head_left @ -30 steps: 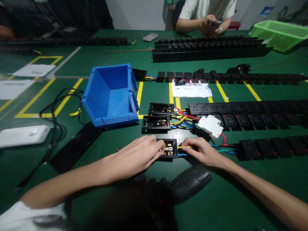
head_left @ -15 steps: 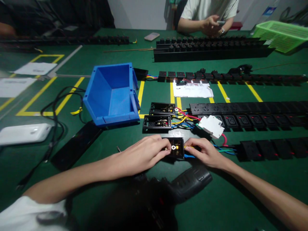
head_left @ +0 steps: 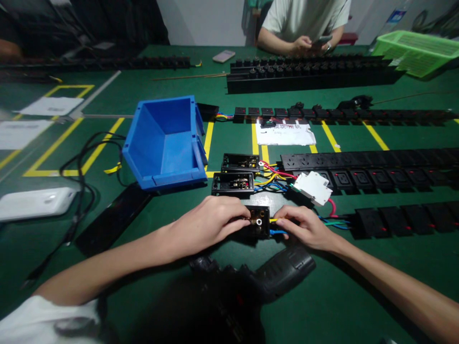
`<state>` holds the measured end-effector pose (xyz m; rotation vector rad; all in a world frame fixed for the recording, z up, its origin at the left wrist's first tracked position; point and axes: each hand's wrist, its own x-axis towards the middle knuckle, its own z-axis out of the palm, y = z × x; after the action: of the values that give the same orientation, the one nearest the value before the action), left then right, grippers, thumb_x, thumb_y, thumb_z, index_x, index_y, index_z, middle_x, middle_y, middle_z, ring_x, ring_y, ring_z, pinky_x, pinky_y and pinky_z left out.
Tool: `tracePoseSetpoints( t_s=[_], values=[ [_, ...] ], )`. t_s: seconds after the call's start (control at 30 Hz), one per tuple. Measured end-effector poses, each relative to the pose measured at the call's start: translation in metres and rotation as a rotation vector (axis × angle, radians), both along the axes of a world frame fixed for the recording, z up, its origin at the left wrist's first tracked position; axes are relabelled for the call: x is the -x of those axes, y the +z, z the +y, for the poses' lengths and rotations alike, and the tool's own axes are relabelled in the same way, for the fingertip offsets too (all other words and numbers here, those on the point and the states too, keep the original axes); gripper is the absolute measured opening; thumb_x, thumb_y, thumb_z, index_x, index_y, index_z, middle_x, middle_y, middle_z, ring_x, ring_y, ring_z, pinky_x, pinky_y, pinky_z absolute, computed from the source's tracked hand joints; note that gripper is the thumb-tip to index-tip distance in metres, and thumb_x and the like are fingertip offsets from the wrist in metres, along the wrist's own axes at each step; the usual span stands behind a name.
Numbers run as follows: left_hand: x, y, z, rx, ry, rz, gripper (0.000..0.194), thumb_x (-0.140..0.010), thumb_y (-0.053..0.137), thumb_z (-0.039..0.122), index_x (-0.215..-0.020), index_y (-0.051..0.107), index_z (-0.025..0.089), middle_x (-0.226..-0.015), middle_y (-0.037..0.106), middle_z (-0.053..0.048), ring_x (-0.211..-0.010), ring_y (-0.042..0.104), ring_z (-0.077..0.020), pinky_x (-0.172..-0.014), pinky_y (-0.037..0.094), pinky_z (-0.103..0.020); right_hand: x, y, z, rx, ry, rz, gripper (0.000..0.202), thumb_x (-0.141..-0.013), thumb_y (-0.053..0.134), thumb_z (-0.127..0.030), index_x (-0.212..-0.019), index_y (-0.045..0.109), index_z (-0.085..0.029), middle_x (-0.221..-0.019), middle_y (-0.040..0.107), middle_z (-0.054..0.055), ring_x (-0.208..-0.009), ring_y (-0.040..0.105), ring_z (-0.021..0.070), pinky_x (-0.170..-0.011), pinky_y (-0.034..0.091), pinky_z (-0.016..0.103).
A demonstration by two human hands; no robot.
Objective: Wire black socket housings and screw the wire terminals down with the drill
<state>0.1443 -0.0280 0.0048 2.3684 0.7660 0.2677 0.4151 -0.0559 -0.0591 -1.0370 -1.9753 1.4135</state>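
A small open black plastic box [head_left: 265, 233] lies in front of me, with brass-coloured terminals and a ring terminal [head_left: 258, 222] inside. Over its left end my left hand [head_left: 218, 222] is closed, thumb and index fingertips at the opening; whatever small part they may pinch is hidden. My right hand [head_left: 304, 227] pinches a yellow wire [head_left: 273, 220] just outside the box's right end. Below it a blue wire [head_left: 278, 232] also enters the box. Beyond my hands sit two similar black boxes [head_left: 233, 191] [head_left: 225, 162] with wires attached.
A black power tool [head_left: 287, 270] lies close to me, under my forearms' near side. Left stand a blue bin [head_left: 165, 181], a dark phone [head_left: 111, 222] and a white device [head_left: 39, 203]. Socket strips [head_left: 387, 222] and a white breaker [head_left: 313, 188] lie right. Across, a person [head_left: 304, 28] holds a phone.
The black box has shifted slightly left with my left hand. The ring terminal now sits closer to the box's right end, and more yellow wire shows between the box and my right fingers.
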Motion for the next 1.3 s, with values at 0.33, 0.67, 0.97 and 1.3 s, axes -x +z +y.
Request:
tracePoseSetpoints(
  t_s=[0.33,0.67,0.97,1.3],
  values=[
    [-0.008,-0.005,-0.009,-0.088,-0.063,-0.086,0.028,-0.1,0.042,0.027,-0.117,0.061,0.016,-0.103,0.063,-0.009,-0.094,0.06,-0.0158,-0.082,0.047,-0.026,0.001,0.001,0.0,-0.027,0.017,-0.011,0.027,-0.097,0.05,-0.034,-0.087,0.06,-0.011,-0.067,0.056,0.001,-0.059,0.051,0.006,-0.056,0.038,0.017],
    [-0.014,-0.004,-0.011,-0.077,0.033,-0.036,0.017,-0.097,0.049,0.029,-0.093,0.058,0.016,-0.086,0.062,-0.004,-0.079,0.059,-0.0146,-0.07,0.044,-0.025,-0.001,0.001,0.0,-0.047,0.012,-0.026,0.029,-0.097,0.049,-0.037,-0.087,0.061,-0.011,-0.066,0.057,0.001,-0.059,0.05,0.0067,-0.057,0.037,0.017],
    [-0.025,0.0,-0.015,-0.176,0.035,0.028,0.014,-0.096,0.051,0.023,-0.089,0.058,0.013,-0.088,0.059,-0.005,-0.081,0.056,-0.0148,-0.07,0.042,-0.025,0.0,0.001,0.0,-0.036,0.017,-0.023,0.028,-0.097,0.05,-0.036,-0.088,0.061,-0.012,-0.067,0.057,0.001,-0.059,0.051,0.0063,-0.057,0.038,0.017],
    [-0.032,0.008,-0.021,-0.255,0.073,0.211,0.018,-0.097,0.043,0.021,-0.092,0.059,0.014,-0.092,0.059,-0.007,-0.084,0.055,-0.0195,-0.075,0.044,-0.032,0.0,0.001,0.0,-0.045,0.019,-0.021,0.027,-0.096,0.05,-0.034,-0.086,0.06,-0.011,-0.066,0.057,0.001,-0.059,0.05,0.0059,-0.057,0.037,0.017]
  ],
)
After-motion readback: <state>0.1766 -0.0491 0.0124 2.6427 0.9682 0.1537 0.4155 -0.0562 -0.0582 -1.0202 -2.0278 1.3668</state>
